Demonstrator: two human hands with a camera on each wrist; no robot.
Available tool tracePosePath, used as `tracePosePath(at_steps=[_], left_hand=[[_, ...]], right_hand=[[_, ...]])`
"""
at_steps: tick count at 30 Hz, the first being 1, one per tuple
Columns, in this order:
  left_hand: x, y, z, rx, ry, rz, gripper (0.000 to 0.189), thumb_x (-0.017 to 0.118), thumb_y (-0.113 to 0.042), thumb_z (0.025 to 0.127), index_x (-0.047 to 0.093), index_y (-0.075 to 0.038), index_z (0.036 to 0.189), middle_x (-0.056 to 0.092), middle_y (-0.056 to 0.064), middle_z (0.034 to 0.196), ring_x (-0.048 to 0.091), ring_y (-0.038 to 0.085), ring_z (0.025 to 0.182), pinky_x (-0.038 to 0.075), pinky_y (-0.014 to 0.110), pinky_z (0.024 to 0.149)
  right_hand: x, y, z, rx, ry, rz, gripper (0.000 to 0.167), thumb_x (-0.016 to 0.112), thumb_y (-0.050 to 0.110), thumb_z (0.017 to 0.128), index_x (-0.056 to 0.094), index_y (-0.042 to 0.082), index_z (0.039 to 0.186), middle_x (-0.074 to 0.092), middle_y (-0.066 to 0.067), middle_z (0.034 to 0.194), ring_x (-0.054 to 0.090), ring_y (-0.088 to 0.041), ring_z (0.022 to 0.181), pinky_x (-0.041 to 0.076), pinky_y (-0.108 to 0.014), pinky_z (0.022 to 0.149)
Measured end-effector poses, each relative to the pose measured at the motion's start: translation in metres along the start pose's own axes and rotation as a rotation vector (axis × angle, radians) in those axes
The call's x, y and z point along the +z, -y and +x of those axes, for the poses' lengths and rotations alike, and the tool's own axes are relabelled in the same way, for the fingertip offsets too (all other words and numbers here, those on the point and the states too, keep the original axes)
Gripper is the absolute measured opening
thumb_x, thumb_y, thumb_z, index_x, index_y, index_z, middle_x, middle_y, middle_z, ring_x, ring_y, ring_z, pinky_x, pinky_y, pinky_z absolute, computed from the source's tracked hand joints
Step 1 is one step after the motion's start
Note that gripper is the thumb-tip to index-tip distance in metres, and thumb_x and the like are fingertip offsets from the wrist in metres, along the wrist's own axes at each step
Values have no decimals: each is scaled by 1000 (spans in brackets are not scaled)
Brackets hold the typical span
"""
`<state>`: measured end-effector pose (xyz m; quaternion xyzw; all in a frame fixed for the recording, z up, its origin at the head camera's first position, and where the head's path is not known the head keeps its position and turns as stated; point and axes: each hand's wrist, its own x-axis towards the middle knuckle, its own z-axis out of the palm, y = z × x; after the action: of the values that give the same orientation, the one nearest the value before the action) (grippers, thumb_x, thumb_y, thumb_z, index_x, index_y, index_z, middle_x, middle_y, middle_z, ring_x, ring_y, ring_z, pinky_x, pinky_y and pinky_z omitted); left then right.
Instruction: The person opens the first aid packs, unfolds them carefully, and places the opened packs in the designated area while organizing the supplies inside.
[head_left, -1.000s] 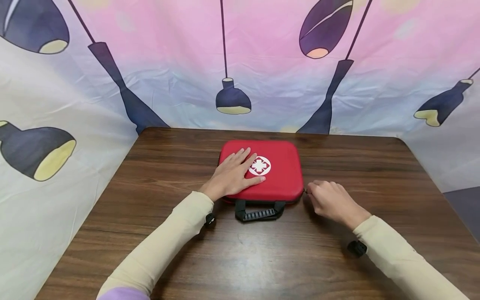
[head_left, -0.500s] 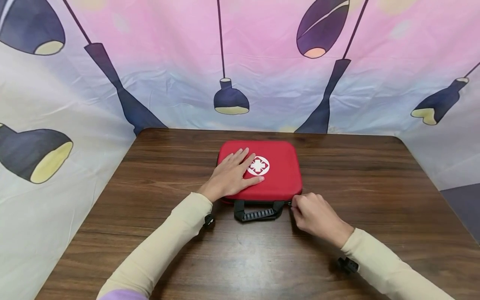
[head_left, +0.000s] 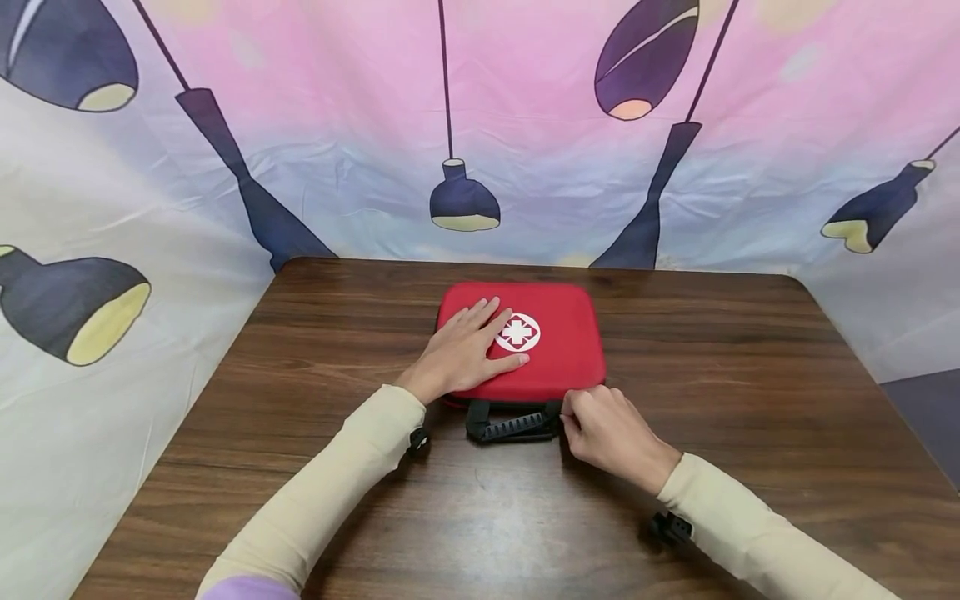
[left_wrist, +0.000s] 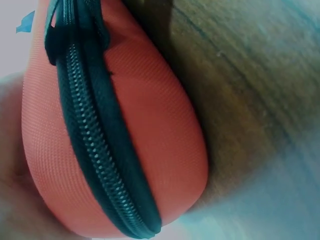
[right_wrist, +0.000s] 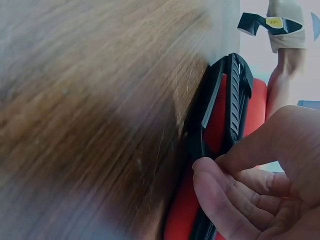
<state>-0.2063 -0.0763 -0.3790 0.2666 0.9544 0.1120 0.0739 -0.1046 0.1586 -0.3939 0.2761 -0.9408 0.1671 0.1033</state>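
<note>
A red first-aid case (head_left: 562, 362) with a white cross emblem (head_left: 518, 332) lies flat on the table, its black carry handle (head_left: 513, 427) toward me. My left hand (head_left: 459, 350) rests on the lid's left part with fingers spread. At the front edge, by the handle's right end, my right hand (head_left: 611, 429) pinches the zipper pull between thumb and bent forefinger; the pull itself is hidden in the fingertips. In the left wrist view the black zipper (left_wrist: 95, 135) runs around the case's side with its teeth meshed. The right wrist view shows the pinching fingertips (right_wrist: 207, 167) right at the handle's base.
The brown wooden table (head_left: 360, 333) extends around the case on every side. Behind it hangs a cloth backdrop (head_left: 375, 183) printed with lamps. Each forearm wears a small black wrist device, such as the right one (head_left: 670, 528).
My right hand has slid from the case's right front corner leftward along the front edge to the handle's right end, and the handle has shifted slightly. The left hand stays on the lid.
</note>
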Motion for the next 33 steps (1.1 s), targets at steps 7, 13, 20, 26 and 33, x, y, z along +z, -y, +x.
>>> tracePosePath(at_steps=[7,13,20,26,33], left_hand=[[-3,-2,-10,-7,10,49,88,46,-70,95,24,-17,163,15,9,169,12,27,155,8,42,124],[-5,-1,-23,-35,-13,42,89,48,-70,95,28,-15,162,19,13,167,17,30,154,10,43,124],[-3,0,-36,-50,-42,35,89,52,-70,93,35,-12,159,24,15,165,23,33,152,16,46,123],[-2,-4,-47,-46,-90,44,89,56,-69,91,43,-8,155,30,15,163,29,33,150,25,48,120],[-2,-13,-56,-12,-140,92,86,59,-68,91,53,-2,145,39,16,158,37,34,145,34,46,116]], right_hand=[[-4,-10,-2,22,-10,-18,27,73,-2,77,58,15,63,47,8,55,48,-12,47,43,-30,43],[-7,-28,3,66,-25,-13,22,72,-3,79,61,12,66,47,8,54,45,-10,48,44,-32,44],[-4,-50,11,90,-69,1,16,72,-2,82,64,7,72,51,6,57,48,-10,50,46,-33,48],[-3,-67,24,88,-125,-20,10,69,-2,86,67,3,78,60,-2,65,56,-15,54,50,-37,50],[2,-83,51,107,-136,-28,8,66,2,89,68,2,82,65,-6,70,62,-24,59,53,-44,54]])
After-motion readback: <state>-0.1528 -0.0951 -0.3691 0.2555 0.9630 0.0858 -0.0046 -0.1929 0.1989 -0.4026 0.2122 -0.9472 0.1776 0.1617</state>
